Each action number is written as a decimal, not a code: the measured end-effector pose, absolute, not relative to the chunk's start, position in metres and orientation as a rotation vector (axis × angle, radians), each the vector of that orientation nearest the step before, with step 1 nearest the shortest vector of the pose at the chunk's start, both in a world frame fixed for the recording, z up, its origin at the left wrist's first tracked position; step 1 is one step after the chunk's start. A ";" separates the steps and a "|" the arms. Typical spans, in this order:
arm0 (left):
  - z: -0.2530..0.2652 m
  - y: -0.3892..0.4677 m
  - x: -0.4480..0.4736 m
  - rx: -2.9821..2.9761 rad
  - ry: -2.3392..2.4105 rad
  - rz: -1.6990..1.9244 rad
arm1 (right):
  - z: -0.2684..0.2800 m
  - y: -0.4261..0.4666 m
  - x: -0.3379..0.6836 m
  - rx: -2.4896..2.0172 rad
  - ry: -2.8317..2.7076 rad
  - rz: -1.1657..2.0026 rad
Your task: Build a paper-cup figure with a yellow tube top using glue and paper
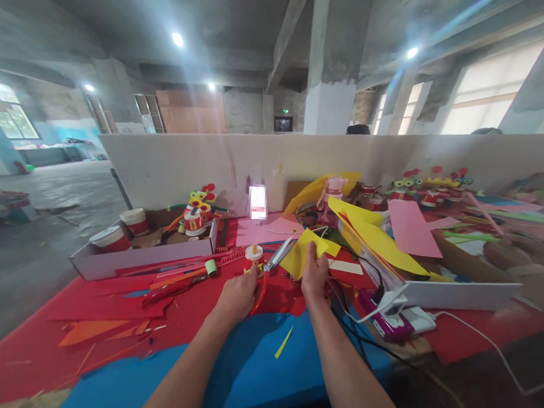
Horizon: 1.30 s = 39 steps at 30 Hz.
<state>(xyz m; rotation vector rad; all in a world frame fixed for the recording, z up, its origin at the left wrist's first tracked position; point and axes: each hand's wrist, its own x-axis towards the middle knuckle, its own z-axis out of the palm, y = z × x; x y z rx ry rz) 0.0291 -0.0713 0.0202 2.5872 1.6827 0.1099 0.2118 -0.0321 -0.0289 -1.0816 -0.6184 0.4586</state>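
Observation:
My left hand [240, 298] is closed around the orange-red handles of a pair of scissors [276, 259]. Its blades are parted and point up and to the right, at the left edge of a yellow sheet of paper [299, 255]. That sheet is pinched in my right hand [314, 275], thumb on top. Just beyond my left fingers stands a small white-topped piece [253, 252]. Below the hands lies a blue sheet [261, 352] with a thin yellow paper sliver [283, 343] on it.
A shallow box [142, 260] at left holds paper cups and a cup figure [196, 217]. A lit phone [257, 203] leans on the white partition [186, 154]. At right are a box of coloured paper [461, 295], a purple power strip [392, 321] and cables. A blurred co-worker's arm [524, 259] shows far right.

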 end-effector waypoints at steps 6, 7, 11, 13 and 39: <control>0.017 -0.074 0.034 2.592 1.642 0.126 | -0.023 -0.037 0.199 -1.080 -0.581 0.547; 0.016 -0.075 0.035 2.588 1.647 0.130 | -0.022 -0.038 0.197 -1.069 -0.561 0.572; 0.014 -0.073 0.036 2.594 1.665 0.120 | -0.019 -0.041 0.193 -1.003 -0.511 0.683; 0.013 -0.072 0.035 2.602 1.665 0.105 | -0.017 -0.041 0.193 -0.955 -0.493 0.735; 0.016 -0.072 0.036 2.589 1.638 0.090 | -0.014 -0.038 0.192 -0.847 -0.371 0.815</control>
